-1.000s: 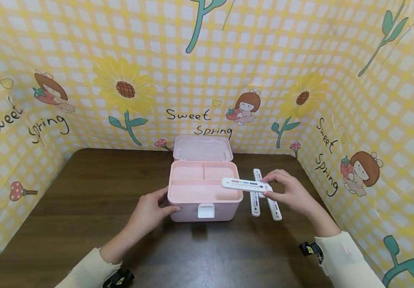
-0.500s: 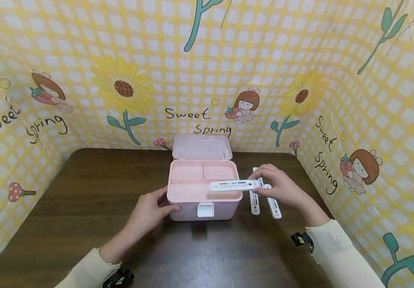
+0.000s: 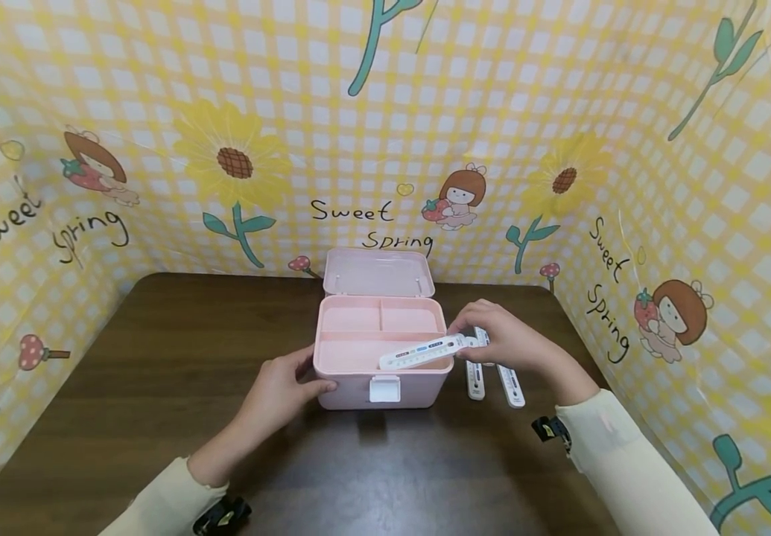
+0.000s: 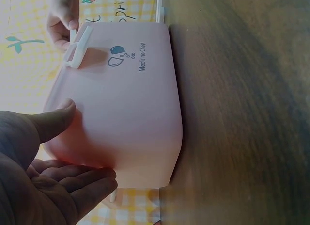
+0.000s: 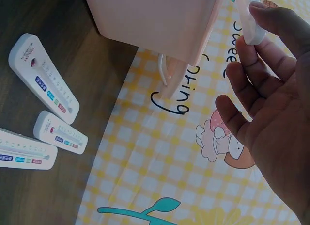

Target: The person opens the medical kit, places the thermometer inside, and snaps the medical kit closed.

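Note:
A pink medicine chest [image 3: 351, 394] stands on the table with its lid [image 3: 378, 273] tipped back. My left hand [image 3: 276, 387] rests at its front left corner, thumb on the front face and fairly straight fingers along the side, as the left wrist view shows. My right hand [image 3: 502, 336] pinches one end of a white thermometer [image 3: 419, 353] between thumb and fingers. The thermometer's far end slants down over the large front compartment [image 3: 351, 353]. Beside the chest lie several more white thermometers [image 5: 43, 79], partly hidden by the right hand in the head view.
Two smaller compartments [image 3: 350, 316] line the back of the chest, and a white latch [image 3: 385, 389] hangs on its front. Behind the dark wooden table [image 3: 211, 320], a yellow checked cloth [image 3: 278, 149] rises at the back and both sides.
My right hand has moved left toward the chest with the thermometer, whose free end now dips down over the front compartment. My left hand has stayed at the corner.

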{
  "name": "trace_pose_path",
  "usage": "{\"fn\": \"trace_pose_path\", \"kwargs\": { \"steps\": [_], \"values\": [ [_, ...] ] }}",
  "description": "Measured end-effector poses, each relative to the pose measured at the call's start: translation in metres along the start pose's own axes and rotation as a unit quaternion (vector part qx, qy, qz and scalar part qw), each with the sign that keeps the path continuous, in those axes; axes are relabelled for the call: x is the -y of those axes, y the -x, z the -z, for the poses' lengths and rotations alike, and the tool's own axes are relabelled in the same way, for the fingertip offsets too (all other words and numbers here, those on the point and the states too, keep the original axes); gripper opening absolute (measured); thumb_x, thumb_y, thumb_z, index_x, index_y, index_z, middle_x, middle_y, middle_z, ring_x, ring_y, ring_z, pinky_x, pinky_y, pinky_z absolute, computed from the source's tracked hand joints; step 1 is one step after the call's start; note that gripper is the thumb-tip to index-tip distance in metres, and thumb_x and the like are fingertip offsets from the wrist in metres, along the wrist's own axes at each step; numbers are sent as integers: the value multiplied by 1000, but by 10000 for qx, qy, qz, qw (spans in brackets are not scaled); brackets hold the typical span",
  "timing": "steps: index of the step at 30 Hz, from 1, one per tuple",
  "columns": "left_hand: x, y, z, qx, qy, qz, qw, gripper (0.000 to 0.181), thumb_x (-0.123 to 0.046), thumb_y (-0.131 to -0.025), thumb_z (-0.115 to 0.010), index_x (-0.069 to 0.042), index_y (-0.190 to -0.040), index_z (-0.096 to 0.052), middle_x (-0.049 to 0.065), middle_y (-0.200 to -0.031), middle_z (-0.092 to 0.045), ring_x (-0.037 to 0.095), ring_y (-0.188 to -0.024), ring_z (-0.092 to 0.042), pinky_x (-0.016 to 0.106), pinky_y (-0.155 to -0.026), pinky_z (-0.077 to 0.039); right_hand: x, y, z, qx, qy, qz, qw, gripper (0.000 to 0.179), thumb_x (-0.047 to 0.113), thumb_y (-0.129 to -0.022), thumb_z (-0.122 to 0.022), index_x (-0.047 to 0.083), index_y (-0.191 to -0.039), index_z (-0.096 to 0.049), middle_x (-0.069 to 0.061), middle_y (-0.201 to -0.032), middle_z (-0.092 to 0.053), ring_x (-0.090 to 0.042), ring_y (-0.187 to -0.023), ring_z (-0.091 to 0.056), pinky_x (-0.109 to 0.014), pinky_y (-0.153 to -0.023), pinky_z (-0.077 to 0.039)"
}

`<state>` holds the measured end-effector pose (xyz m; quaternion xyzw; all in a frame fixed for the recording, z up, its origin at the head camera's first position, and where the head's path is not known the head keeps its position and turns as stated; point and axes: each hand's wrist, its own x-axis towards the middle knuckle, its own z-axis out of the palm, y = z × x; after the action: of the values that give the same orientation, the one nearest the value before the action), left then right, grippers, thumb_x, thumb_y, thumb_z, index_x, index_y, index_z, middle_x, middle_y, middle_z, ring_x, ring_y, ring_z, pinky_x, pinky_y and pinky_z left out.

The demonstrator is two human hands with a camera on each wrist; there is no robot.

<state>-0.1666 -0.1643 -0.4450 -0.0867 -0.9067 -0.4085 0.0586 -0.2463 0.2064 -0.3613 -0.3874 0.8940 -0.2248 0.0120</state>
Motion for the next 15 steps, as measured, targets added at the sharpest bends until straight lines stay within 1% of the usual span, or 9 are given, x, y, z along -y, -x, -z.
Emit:
{"fn": "trace_pose_path", "kwargs": {
  "steps": [3,8,11,15],
  "values": [
    [0,0,-1,-18,-14,0,10000,72,-40,-74,-82,-15,-136,-56,8,-129,-63,22,-117,-61,42,-92,-54,1,-4,-1,65,6,53,10000,25,24,-80,-78,23,-103,-70,13,-105,-64,-10,-105,-51,-38,-93,-45],
    [2,-1,-2,-21,16,10,10000,71,-40,-74,-82,-15,-135,-56,7,-129,-63,21,-116,-62,41,-91,-54,2,-11,-4,145,-91,247,9995,25,21,-79,-79,23,-103,-70,12,-107,-64,-9,-105,-51,-37,-92,-47],
    [2,0,-3,11,37,6,10000,71,-40,-74,-82,-15,-136,-56,7,-129,-63,21,-117,-61,42,-92,-54,3,-15,-4,262,-80,320,9991,26,21,-79,-79,24,-104,-71,13,-108,-64,-9,-105,-51,-36,-92,-47],
    [2,1,-2,-21,4,-29,10000,70,-39,-74,-82,-16,-135,-57,7,-127,-64,21,-116,-62,41,-91,-54,6,-22,-2,488,-21,398,9980,28,20,-79,-79,23,-106,-71,13,-109,-64,-10,-106,-50,-36,-93,-46]
  ]
}}
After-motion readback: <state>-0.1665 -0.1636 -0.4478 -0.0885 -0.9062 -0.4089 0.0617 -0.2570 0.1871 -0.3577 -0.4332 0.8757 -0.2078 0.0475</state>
